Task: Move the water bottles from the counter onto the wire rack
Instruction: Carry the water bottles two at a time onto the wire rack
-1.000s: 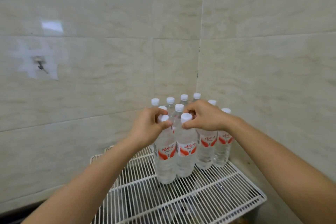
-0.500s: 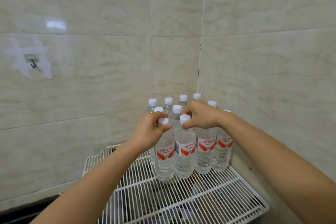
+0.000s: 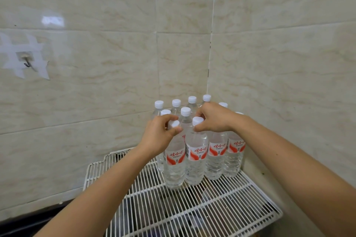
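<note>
Several clear water bottles with white caps and red-and-white labels stand upright on the white wire rack (image 3: 221, 204), packed into the tiled corner. My left hand (image 3: 159, 134) grips the neck of the front-left bottle (image 3: 174, 161), thumb under its cap. My right hand (image 3: 215, 117) pinches the neck of the front bottle beside it (image 3: 196, 159), just below the cap. Both front bottles rest on the rack wires, touching each other. More bottles (image 3: 234, 152) stand to the right and behind; the hands hide some of their caps.
Beige tiled walls (image 3: 115, 82) meet in a corner right behind the bottles. A small hook (image 3: 28, 62) with tape residue is on the left wall. The front half of the rack has bare wires. A dark edge (image 3: 28, 221) runs below the left wall.
The view has shifted slightly, so the rack and bottles sit a little lower and more to the right. Both hands keep their hold on the two front bottles, which stay on the rack.
</note>
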### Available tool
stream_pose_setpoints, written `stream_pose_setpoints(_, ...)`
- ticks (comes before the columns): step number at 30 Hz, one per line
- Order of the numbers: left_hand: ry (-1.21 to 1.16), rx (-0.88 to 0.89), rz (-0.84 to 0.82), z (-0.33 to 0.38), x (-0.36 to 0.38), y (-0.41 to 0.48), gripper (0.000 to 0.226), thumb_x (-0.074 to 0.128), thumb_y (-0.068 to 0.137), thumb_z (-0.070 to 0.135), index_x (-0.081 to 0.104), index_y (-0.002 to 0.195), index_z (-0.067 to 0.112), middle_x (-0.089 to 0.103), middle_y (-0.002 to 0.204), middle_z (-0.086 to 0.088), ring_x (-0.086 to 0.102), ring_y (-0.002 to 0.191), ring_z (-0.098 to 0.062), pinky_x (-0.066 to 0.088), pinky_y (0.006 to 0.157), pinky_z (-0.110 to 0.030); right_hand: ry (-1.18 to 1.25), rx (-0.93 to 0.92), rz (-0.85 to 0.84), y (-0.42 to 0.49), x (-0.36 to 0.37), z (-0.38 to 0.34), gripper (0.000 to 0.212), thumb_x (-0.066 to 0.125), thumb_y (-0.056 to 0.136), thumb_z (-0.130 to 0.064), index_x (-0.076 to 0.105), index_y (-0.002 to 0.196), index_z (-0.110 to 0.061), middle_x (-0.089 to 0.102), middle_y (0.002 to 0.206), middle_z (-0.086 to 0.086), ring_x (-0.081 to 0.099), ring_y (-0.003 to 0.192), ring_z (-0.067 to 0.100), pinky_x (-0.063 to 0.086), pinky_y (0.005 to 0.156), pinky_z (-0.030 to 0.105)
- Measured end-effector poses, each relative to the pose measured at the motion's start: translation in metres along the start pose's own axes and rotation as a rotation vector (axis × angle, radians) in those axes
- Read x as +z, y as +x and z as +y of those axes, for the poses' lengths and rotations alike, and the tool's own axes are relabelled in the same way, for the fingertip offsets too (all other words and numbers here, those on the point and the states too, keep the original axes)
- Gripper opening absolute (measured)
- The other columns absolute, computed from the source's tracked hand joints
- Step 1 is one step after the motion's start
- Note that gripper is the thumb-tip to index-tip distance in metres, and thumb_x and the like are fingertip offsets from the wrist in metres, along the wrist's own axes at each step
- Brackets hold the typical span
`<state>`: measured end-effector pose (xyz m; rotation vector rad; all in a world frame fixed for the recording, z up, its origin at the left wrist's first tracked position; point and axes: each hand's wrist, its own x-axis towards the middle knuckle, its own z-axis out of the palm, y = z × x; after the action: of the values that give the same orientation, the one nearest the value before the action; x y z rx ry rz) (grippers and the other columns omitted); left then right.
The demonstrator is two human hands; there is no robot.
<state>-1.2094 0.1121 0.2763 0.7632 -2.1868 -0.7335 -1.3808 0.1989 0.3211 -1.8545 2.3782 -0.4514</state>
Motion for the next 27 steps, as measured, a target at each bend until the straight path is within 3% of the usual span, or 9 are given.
stream_pose_setpoints(7, -0.030, 0.019, -0.017, 0.000, 0.002, -0.004, 0.043, 0.065, 0.086, 0.030, 0.058, 0.128, 0.020, 0.067, 0.119, -0.002, 0.061, 0.106, -0.014, 0.051, 0.095, -0.038, -0.059, 0.019, 0.054, -0.007, 0.002, -0.004, 0.034, 0.069, 0.078, -0.036, 0.048, 0.064, -0.014, 0.052, 0.072, 0.006, 0.050, 0.065, 0.022, 0.035, 0.055, 0.031)
stream_pose_setpoints(14, -0.019, 0.059, 0.008, -0.001, 0.002, -0.011, 0.044, 0.063, 0.088, 0.027, 0.053, 0.131, 0.022, 0.060, 0.128, 0.001, 0.056, 0.106, -0.009, 0.049, 0.096, -0.032, -0.101, 0.001, 0.140, -0.016, 0.008, -0.013, 0.025, 0.066, 0.082, -0.035, 0.062, 0.083, -0.010, 0.059, 0.087, 0.005, 0.057, 0.078, 0.020, 0.033, 0.052, 0.029)
stream_pose_setpoints(19, -0.001, 0.057, 0.029, -0.004, -0.004, -0.019, 0.045, 0.060, 0.090, 0.030, 0.050, 0.133, 0.026, 0.055, 0.133, 0.004, 0.053, 0.108, -0.006, 0.046, 0.093, -0.025, -0.110, -0.019, 0.199, -0.018, 0.009, -0.025, 0.020, 0.063, 0.082, -0.032, 0.051, 0.069, -0.022, 0.057, 0.076, -0.001, 0.056, 0.072, 0.018, 0.031, 0.050, 0.027)
stream_pose_setpoints(22, 0.002, 0.043, 0.045, -0.009, -0.014, -0.027, 0.044, 0.057, 0.091, 0.032, 0.050, 0.133, 0.027, 0.055, 0.132, 0.005, 0.052, 0.109, -0.006, 0.047, 0.095, -0.027, -0.138, 0.001, 0.295, -0.018, 0.007, -0.033, 0.014, 0.059, 0.085, -0.036, 0.062, 0.079, -0.024, 0.063, 0.082, -0.003, 0.059, 0.076, 0.017, 0.031, 0.048, 0.025)
stream_pose_setpoints(24, 0.018, 0.030, 0.069, -0.017, -0.025, -0.034, 0.041, 0.056, 0.091, 0.031, 0.052, 0.132, 0.027, 0.056, 0.131, 0.005, 0.052, 0.108, -0.004, 0.047, 0.094, -0.026, -0.143, 0.004, 0.382, -0.017, 0.007, -0.040, 0.024, 0.056, 0.087, -0.038, 0.068, 0.092, -0.019, 0.064, 0.097, -0.002, 0.059, 0.092, 0.019, 0.038, 0.056, 0.028)
stream_pose_setpoints(27, 0.060, -0.010, 0.113, -0.033, -0.046, -0.051, 0.038, 0.054, 0.092, 0.031, 0.053, 0.130, 0.025, 0.056, 0.130, 0.006, 0.049, 0.105, -0.001, 0.044, 0.089, -0.021, 0.014, -0.054, 0.435, -0.019, 0.015, -0.067, 0.032, 0.054, 0.091, -0.034, 0.065, 0.114, -0.014, 0.060, 0.115, 0.000, 0.050, 0.112, 0.018, 0.042, 0.080, 0.031)
